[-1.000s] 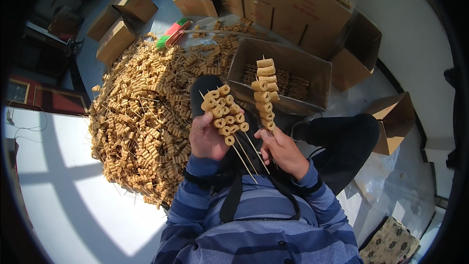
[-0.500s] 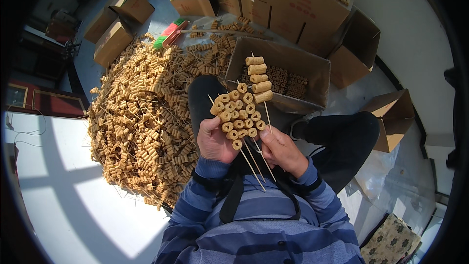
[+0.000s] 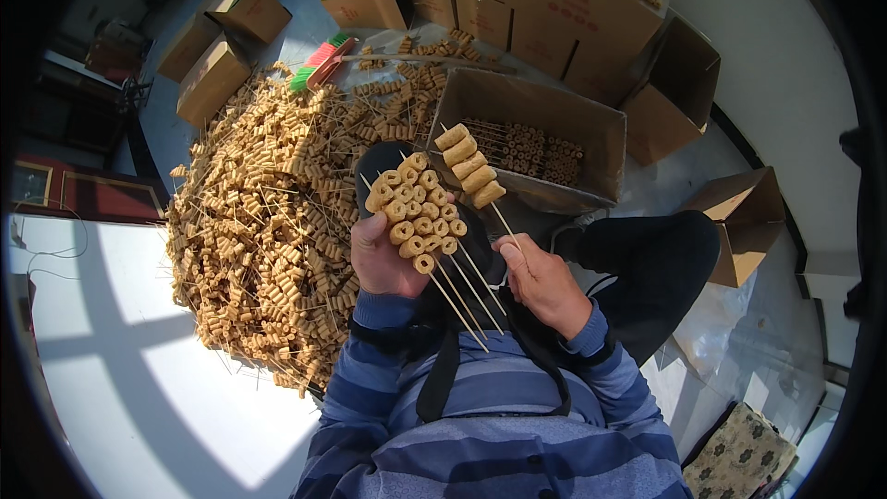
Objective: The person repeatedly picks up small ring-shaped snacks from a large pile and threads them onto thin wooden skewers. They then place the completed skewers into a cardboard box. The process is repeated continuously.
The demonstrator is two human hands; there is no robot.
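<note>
My left hand (image 3: 388, 259) grips a bunch of skewers (image 3: 416, 208) threaded with short hollow golden rolls, their bare stick ends pointing down toward my lap. My right hand (image 3: 540, 286) pinches the bare lower end of a single skewer (image 3: 471, 166) carrying several rolls, held tilted just right of the bunch. A large pile of similar skewers (image 3: 259, 231) lies beside me on the left. Beyond my hands stands an open cardboard box (image 3: 605, 152) with packed rows of skewered rolls inside.
Cardboard boxes stand at the back (image 3: 554, 0), back left (image 3: 208, 83) and right (image 3: 739, 240). A green and red broom head (image 3: 323, 65) lies at the back. A plastic sheet (image 3: 711, 323) and a patterned cloth (image 3: 739, 453) lie at the right. My bent legs (image 3: 637, 249) surround the work.
The bunch in my left hand has shifted slightly left since half a second ago. The single skewer in my right hand has lowered and tilted leftward at its top.
</note>
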